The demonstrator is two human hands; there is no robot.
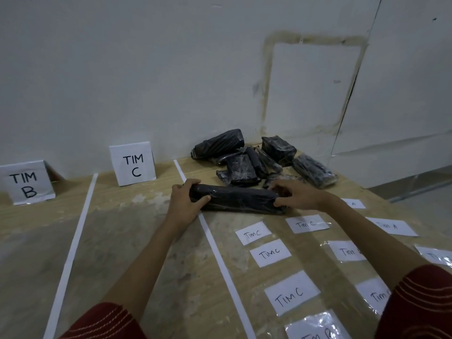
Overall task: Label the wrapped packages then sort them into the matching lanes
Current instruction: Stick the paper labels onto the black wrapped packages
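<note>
At the far left a folded paper sign reading TIM B (27, 183) stands on the table (146, 241) against the wall. A strip of white tape (73, 241) runs down the tabletop just right of it. Beyond that strip stands a second sign, TIM C (133, 165), with bare tabletop in front of it. A second tape strip (220, 260) closes that lane on its right.

The left hand (186, 199) reaches in over this second strip. Its fingers curl over the top of the left end of a long package (234, 199) and its thumb presses the near side. The package is wrapped in black plastic and lies crosswise on the table, its left end over the tape and the rest of it right of the strip. The right hand (296, 194) grips the other end, fingers bent over the top and thumb below. Both sleeves are dark red with pale stitching.

Behind the package, near the wall, lies a pile (244, 167) of more black wrapped packages, some stacked on others. In front of it, right of the tape, paper labels lie flat in columns. Several read Tim C (270, 252) and one further right reads Tim A (391, 226). The right arm partly covers others, and a few sit under shiny clear film.
</note>
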